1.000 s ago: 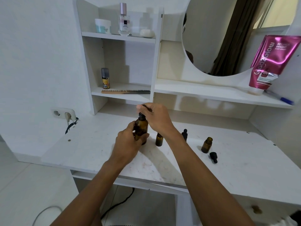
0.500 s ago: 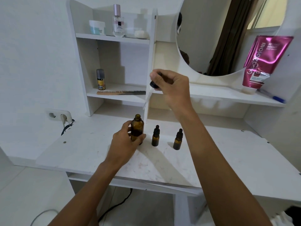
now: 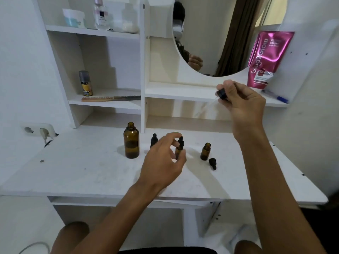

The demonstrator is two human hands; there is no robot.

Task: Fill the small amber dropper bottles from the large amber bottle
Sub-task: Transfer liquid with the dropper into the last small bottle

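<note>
The large amber bottle point(image 3: 131, 142) stands uncapped on the white desk point(image 3: 91, 169). To its right a small capped dropper bottle point(image 3: 153, 140) is partly hidden behind my left hand point(image 3: 163, 162). That hand's thumb and fingers curl around a second capped small bottle point(image 3: 179, 146); whether they touch it is unclear. Further right stands a third small bottle point(image 3: 205, 151), uncapped, with its black dropper cap point(image 3: 212, 163) lying beside it. Raised above the desk's right side, my right hand point(image 3: 242, 105) pinches the large bottle's dropper point(image 3: 221, 94), whose glass pipette slants down to the left.
Shelves point(image 3: 106, 102) behind hold a comb point(image 3: 110, 98), a spray can point(image 3: 85, 83) and jars. A round mirror point(image 3: 220, 37), a pink tube point(image 3: 266, 59) and a pen point(image 3: 275, 97) are at the back right. A wall socket point(image 3: 39, 132) sits left.
My left hand let go of the large bottle and moved right to the middle small bottle. My right hand carried the dropper to the right. The view shifted, showing the third bottle again.
</note>
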